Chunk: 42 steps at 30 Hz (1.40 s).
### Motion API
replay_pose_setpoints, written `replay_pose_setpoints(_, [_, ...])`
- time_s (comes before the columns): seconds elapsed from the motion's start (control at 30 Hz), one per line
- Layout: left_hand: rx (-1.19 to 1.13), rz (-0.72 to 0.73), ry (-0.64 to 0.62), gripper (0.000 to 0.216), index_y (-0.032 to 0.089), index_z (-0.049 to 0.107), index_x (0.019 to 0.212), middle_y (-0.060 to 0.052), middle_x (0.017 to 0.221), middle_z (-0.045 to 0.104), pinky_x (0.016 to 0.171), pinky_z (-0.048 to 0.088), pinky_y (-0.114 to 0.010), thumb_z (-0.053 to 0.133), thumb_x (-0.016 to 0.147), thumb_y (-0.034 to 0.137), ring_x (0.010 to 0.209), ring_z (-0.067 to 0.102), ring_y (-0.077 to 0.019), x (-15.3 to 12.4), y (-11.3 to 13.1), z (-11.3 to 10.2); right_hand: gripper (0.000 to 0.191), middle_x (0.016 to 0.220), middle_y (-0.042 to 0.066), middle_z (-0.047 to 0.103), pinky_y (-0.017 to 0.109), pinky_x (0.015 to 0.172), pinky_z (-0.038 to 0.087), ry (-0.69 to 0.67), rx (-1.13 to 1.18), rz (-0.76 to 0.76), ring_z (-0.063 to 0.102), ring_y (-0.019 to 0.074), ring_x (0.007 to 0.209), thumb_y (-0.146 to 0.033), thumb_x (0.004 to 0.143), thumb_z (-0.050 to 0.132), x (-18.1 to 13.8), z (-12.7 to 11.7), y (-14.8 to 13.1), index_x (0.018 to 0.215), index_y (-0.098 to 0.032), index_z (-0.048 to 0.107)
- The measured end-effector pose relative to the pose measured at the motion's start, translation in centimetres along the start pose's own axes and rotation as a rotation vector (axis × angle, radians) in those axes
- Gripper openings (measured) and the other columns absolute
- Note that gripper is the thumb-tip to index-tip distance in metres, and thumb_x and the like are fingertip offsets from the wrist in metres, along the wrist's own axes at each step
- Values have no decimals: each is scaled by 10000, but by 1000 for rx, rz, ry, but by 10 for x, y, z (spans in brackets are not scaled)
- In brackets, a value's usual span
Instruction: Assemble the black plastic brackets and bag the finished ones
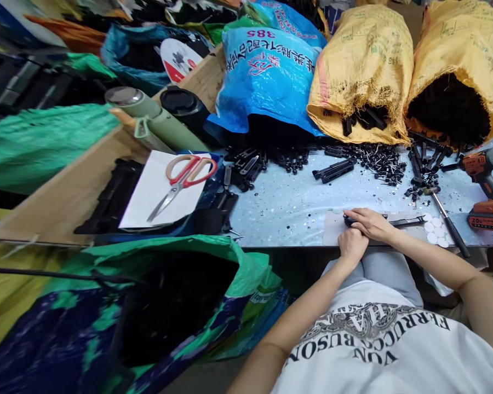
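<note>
- The black part was partly covered by the right hand, fingers set close together, its long axis laid left to right along the table edge.
- The left hand was curled just below; whether anything was gripped by either could not be told.
- Black pieces were held in the left yellow sack; the blue sack's contents were hidden.
</note>
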<state>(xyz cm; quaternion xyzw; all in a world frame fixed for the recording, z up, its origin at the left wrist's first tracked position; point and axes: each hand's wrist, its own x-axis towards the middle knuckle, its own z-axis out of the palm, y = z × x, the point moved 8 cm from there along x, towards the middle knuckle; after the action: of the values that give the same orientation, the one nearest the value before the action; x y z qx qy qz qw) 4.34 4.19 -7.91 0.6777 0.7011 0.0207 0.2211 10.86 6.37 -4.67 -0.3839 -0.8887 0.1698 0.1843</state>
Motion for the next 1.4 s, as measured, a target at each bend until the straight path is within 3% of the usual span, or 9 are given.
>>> replay_pose_setpoints(0.2, [12, 170, -8, 334, 133, 722, 859, -140, 832, 698, 749, 466, -309, 439, 867, 310, 819, 664, -236, 3, 2, 1, 471, 1091, 133, 577, 389, 864, 460, -50, -136, 35, 531, 228, 958, -375, 972, 272, 2, 5, 1, 1348, -148, 444])
replay_pose_setpoints(0.3, [53, 259, 41, 324, 126, 708, 867, -130, 809, 691, 724, 470, -309, 425, 879, 283, 788, 657, -224, 1, 0, -3, 449, 1217, 132, 539, 386, 902, 441, -28, -139, 7, 517, 221, 1041, -356, 977, 258, -3, -3, -5, 1338, -171, 452])
replay_pose_setpoints(0.43, [105, 667, 275, 337, 137, 663, 1021, -139, 985, 671, 820, 454, -339, 423, 907, 344, 978, 606, -244, -5, 23, -24, 529, 1369, 138, 435, 435, 978, 366, 147, -292, 50, 451, 265, 1186, -517, 912, 385, -46, -38, 12, 1318, -185, 459])
replay_pose_setpoints(0.57, [235, 1034, 287, 438, 94, 546, 1200, -156, 1094, 629, 832, 443, -351, 486, 894, 401, 1019, 570, -249, 3, 51, -27, 633, 957, 165, 644, 362, 750, 411, 153, -517, 280, 583, 274, 878, -692, 783, 468, -101, -62, 58, 991, -119, 636])
replay_pose_setpoints(0.67, [277, 1000, 174, 409, 78, 630, 965, -132, 858, 657, 695, 452, -308, 431, 913, 432, 852, 596, -224, 17, 58, -27, 572, 643, 94, 617, 283, 606, 338, 25, -567, 245, 564, 188, 635, -638, 859, 394, -114, -62, 70, 672, -149, 623])
replay_pose_setpoints(0.77, [223, 973, 154, 491, 103, 632, 803, -118, 763, 639, 647, 443, -289, 365, 915, 500, 804, 590, -214, 4, 60, -32, 586, 589, 76, 605, 268, 562, 282, 20, -605, 211, 538, 151, 571, -586, 909, 338, -111, -71, 67, 606, -159, 600])
replay_pose_setpoints(1.0, [81, 779, 98, 433, 131, 613, 1006, -101, 882, 657, 677, 461, -307, 370, 924, 480, 871, 591, -221, -22, 39, -23, 605, 569, 69, 610, 276, 528, 229, 3, -608, 230, 538, 142, 531, -559, 933, 297, -100, -71, 56, 600, -157, 603])
replay_pose_setpoints(1.2, [74, 709, -28, 439, 172, 658, 848, -70, 866, 690, 699, 444, -286, 299, 963, 397, 837, 632, -189, -3, 27, -34, 619, 578, 70, 599, 277, 529, 211, -61, -530, 158, 524, 141, 535, -577, 933, 259, -93, -60, 42, 628, -153, 592])
replay_pose_setpoints(1.4, [47, 725, -40, 482, 187, 686, 851, -69, 847, 708, 683, 422, -265, 262, 970, 384, 816, 648, -176, 1, 32, -52, 654, 537, 44, 548, 274, 531, 206, -23, -447, 63, 477, 128, 502, -618, 918, 197, -93, -77, 33, 611, -161, 552])
